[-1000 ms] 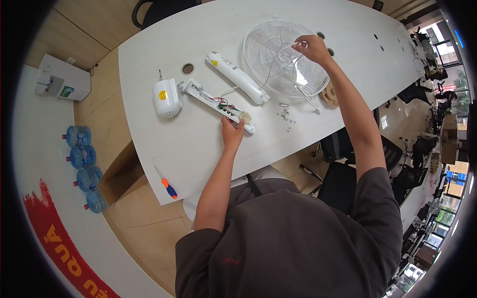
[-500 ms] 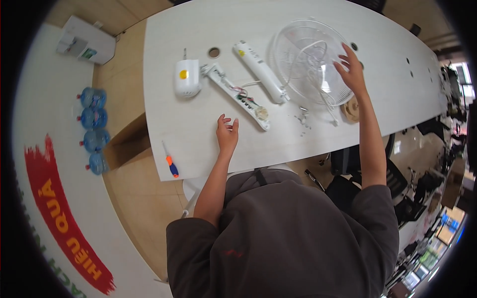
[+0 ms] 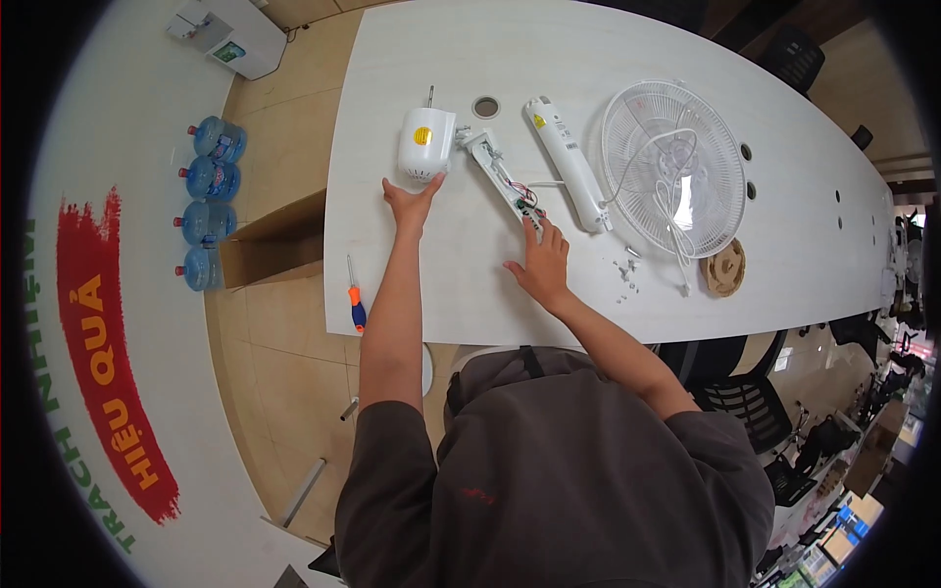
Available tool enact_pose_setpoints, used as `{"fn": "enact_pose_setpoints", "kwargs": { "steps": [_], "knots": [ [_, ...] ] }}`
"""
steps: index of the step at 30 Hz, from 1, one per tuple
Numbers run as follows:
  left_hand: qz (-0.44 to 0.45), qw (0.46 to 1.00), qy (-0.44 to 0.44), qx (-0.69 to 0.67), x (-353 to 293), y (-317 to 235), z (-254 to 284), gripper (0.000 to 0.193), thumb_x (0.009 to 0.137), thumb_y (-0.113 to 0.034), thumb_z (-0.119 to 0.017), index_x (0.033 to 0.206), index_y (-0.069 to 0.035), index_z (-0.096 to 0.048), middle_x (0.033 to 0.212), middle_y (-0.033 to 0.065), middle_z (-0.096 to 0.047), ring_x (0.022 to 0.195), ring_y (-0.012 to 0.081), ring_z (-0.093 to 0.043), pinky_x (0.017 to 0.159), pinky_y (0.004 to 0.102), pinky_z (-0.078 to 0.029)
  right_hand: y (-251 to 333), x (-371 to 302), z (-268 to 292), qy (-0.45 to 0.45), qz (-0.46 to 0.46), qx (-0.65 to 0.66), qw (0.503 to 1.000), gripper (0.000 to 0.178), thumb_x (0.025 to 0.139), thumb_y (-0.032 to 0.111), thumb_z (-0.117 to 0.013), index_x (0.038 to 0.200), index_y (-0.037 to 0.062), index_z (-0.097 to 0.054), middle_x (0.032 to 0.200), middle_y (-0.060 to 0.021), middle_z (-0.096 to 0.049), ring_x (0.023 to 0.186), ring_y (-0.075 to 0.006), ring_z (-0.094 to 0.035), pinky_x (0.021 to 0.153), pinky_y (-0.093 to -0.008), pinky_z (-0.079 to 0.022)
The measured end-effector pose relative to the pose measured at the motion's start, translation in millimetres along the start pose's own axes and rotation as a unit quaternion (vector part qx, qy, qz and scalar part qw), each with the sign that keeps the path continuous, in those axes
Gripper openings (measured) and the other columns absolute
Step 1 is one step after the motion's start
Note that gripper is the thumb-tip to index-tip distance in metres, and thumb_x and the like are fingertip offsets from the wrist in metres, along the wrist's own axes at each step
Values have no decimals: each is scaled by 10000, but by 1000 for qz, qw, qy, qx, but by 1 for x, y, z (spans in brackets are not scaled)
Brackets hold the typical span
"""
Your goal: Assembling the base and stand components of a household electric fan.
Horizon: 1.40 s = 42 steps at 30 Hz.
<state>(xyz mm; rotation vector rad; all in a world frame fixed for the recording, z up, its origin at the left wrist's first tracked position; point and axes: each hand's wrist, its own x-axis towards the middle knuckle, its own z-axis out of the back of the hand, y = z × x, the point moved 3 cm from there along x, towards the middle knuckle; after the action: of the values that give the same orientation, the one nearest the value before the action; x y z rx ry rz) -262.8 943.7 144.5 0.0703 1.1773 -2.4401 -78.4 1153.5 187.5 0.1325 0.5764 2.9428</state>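
Observation:
A white fan motor housing (image 3: 423, 149) with a yellow round sticker and a metal shaft sits at the table's far left. My left hand (image 3: 410, 206) is at its near end, thumb and fingers spread, with the fingertips by the vents. To its right lies a long white opened fan housing part (image 3: 496, 179), with wires and a circuit board inside. Over its near end is my right hand (image 3: 545, 263), fingers apart and hiding that end; contact is hard to tell. Farther right a closed white fan column piece (image 3: 569, 165) is joined to the opened part by a white cable.
A white fan grille (image 3: 720, 147) with a coiled cord on it lies at the right, beside a tan round object (image 3: 723, 269). Loose screws (image 3: 627, 279) are scattered near the table's middle. An orange-and-blue screwdriver (image 3: 357, 308) lies by the left edge, above a cardboard box (image 3: 274, 245).
My left hand has gone forward and left to the motor housing. My right hand has left the grille and come across to the opened part. The view has shifted.

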Motion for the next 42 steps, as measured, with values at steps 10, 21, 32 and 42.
{"fn": "enact_pose_setpoints", "kwargs": {
  "steps": [10, 21, 32, 42],
  "knots": [
    [14, 985, 75, -152, 43, -26, -39, 1023, 651, -299, -844, 1392, -32, -190, 1332, 226, -325, 1213, 343, -412, 996, 414, -406, -48, 56, -26, -100, 3, -32, 994, 238, 794, 60, -589, 1030, 34, -568, 1071, -130, -525, 987, -309, -492, 801, -428, -364],
    [-58, 976, 50, -204, 88, -66, -108, 1108, 645, -355, -839, 1438, -14, -146, 1395, 257, -284, 1276, 367, -360, 1054, 417, -344, -82, 112, -28, -127, -35, -68, 989, 207, 809, 127, -589, 987, 22, -571, 998, -127, -573, 917, -317, -542, 766, -451, -426],
    [-116, 965, 22, -236, -16, -19, -34, 507, 856, -215, -673, 1263, -3, -458, 1198, 134, -560, 904, 190, -621, 755, 293, -508, -86, 100, -13, -96, -4, -36, 995, 290, 835, 159, -628, 1083, 16, -578, 1031, -155, -581, 981, -352, -540, 838, -473, -421],
    [46, 988, -41, -142, -272, 199, 100, 184, 920, -152, -567, 893, 29, -587, 805, 104, -611, 733, 182, -618, 683, 282, -492, -41, 49, 5, -148, 88, 57, 983, 293, 811, 90, -645, 1082, 3, -573, 1073, -183, -525, 1027, -356, -475, 881, -451, -402]
  ]
}}
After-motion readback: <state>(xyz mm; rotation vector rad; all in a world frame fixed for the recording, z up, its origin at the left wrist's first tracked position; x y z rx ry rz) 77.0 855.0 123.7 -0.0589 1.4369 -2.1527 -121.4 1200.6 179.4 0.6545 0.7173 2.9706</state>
